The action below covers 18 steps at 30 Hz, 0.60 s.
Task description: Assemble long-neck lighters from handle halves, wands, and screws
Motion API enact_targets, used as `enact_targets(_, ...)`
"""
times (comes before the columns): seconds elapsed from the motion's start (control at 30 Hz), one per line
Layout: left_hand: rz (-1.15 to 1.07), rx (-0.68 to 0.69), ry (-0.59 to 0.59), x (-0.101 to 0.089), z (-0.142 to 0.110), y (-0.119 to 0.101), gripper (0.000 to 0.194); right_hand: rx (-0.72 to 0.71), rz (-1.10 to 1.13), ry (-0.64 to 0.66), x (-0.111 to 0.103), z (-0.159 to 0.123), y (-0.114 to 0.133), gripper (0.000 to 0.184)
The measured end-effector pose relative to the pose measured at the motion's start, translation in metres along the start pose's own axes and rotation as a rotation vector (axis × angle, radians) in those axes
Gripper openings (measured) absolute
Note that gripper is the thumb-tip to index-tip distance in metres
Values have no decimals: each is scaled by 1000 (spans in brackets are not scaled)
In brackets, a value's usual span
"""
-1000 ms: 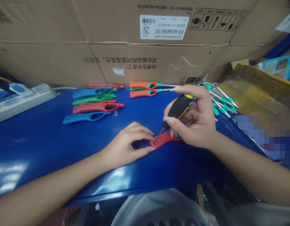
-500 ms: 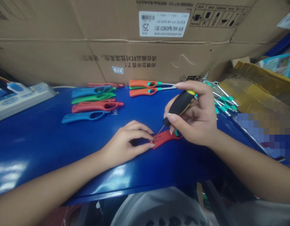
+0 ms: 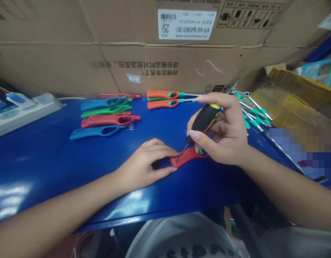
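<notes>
A red gas lighter (image 3: 187, 157) with a green trigger lies on the blue table in front of me. My left hand (image 3: 149, 161) pinches its near-left end, fingertips on one side and thumb on the other. In my right hand (image 3: 228, 130) is a screwdriver (image 3: 204, 122) with a black and yellow handle. Its thin shaft slants down to the left, and the tip meets the lighter's body close to the left fingertips. The lighter's right end is hidden behind my right hand.
Blue, green and red lighter shells (image 3: 110, 121) lie at the back left, beside small springs. Orange lighters (image 3: 162, 104) with metal rods rest against a cardboard box (image 3: 74, 68). Rods with green parts (image 3: 258, 118) are piled at right. A power strip (image 3: 28, 113) stands far left.
My left fingertips have moved apart from the screwdriver tip to the two sides of the lighter's end. The screwdriver stays at nearly the same place, still slanted.
</notes>
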<state>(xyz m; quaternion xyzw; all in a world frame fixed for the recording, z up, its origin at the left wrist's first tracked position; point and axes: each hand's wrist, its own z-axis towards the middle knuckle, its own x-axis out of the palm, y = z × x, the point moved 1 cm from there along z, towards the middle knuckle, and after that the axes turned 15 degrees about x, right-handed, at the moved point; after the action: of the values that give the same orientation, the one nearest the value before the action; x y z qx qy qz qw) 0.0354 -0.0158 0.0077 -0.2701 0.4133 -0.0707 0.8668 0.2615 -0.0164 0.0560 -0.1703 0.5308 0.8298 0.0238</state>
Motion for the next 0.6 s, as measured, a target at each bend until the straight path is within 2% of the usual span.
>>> enact_targets(0.27,9,25,16,0,0,1,28,-50,1,32,1,0,-4,53)
enact_targets(0.6,44,47,45,1,-2,2,29,-158,-109,52,1,-3,-7,61)
